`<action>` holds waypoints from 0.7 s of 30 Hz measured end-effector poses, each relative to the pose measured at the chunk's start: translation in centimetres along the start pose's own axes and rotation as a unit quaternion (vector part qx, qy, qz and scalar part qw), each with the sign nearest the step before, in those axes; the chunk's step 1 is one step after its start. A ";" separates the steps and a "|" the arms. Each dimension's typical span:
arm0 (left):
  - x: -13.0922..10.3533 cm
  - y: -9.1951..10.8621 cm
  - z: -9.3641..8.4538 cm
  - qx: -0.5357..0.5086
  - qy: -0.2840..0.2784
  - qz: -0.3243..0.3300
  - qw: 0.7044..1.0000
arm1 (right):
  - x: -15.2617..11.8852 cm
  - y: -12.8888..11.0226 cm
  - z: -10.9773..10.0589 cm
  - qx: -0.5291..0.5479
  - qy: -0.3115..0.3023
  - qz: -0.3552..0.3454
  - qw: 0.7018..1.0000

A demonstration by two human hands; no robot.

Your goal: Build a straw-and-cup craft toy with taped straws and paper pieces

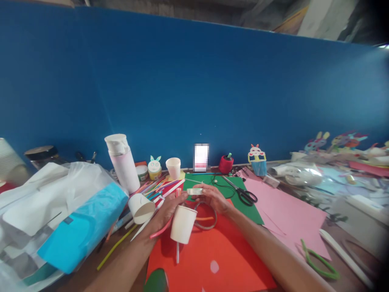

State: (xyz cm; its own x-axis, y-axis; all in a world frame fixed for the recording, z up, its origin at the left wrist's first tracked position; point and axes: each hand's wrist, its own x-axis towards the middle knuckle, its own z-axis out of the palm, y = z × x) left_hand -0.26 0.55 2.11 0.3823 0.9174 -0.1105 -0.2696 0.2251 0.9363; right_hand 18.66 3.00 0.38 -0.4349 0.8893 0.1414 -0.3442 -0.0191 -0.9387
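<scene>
My left hand (168,209) is closed round a pink straw (164,230), whose bent end sticks out below the palm. Right against that hand is a white paper cup (183,224), tilted, with a pale stick (178,253) below it. My right hand (215,198) pinches a small pale rectangular thing (194,191), perhaps a roll of clear tape. My left fingertips come up to its near end; whether they grip it too I cannot tell. Below my right hand, a brown ring (216,219) and a short orange strip (204,219) lie on red paper (212,251).
Black-handled scissors (246,197) rest on green paper (225,190), beside pink paper (282,202). Leftward are an open cup (141,209), coloured sticks (158,188), a white bottle (123,164) and a blue packet (85,227). A lit screen (201,156) stands by the blue partition (194,81).
</scene>
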 end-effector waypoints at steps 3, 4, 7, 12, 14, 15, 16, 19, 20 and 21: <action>0.0 0.1 0.0 -0.004 0.004 -0.006 1.000 | -0.1 0.0 0.1 -0.015 -0.005 0.000 1.000; 0.0 0.1 0.0 -0.002 0.007 -0.007 1.000 | -0.1 0.0 0.1 -0.019 -0.005 0.001 1.000; 0.1 0.0 0.0 0.011 0.012 -0.010 1.000 | -0.1 0.2 0.1 -0.032 0.003 0.003 0.999; 0.2 -0.2 0.1 0.027 0.033 -0.012 0.999 | 0.0 0.3 0.0 -0.029 0.013 0.010 0.999; 0.4 -0.4 0.1 0.031 0.038 -0.011 0.999 | 0.0 0.2 0.2 -0.015 0.007 0.005 1.000; 0.4 -0.5 0.0 0.031 0.036 -0.009 0.999 | 0.1 0.2 0.3 -0.007 0.006 0.004 1.000; 0.5 -0.6 -0.1 0.029 0.031 -0.008 0.999 | 0.1 0.2 0.4 0.002 0.005 0.005 1.000; 0.6 -0.9 -0.3 0.020 0.018 -0.001 1.000 | 0.4 0.5 0.6 0.027 0.019 0.011 0.999; 0.6 -1.0 -0.4 0.017 0.015 -0.002 1.000 | 0.5 0.7 0.6 0.028 0.027 0.014 0.999; 0.6 -1.0 -0.4 0.014 0.012 -0.004 1.000 | 0.6 0.9 0.5 0.024 0.033 0.018 0.999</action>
State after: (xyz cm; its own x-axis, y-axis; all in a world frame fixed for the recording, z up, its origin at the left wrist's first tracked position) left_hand -0.10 0.97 0.93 0.3636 0.9231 -0.1248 -0.2413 0.2228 0.9445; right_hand 17.65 3.28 -0.23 -0.3924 0.9158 0.0861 -0.3706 -0.0717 -0.9260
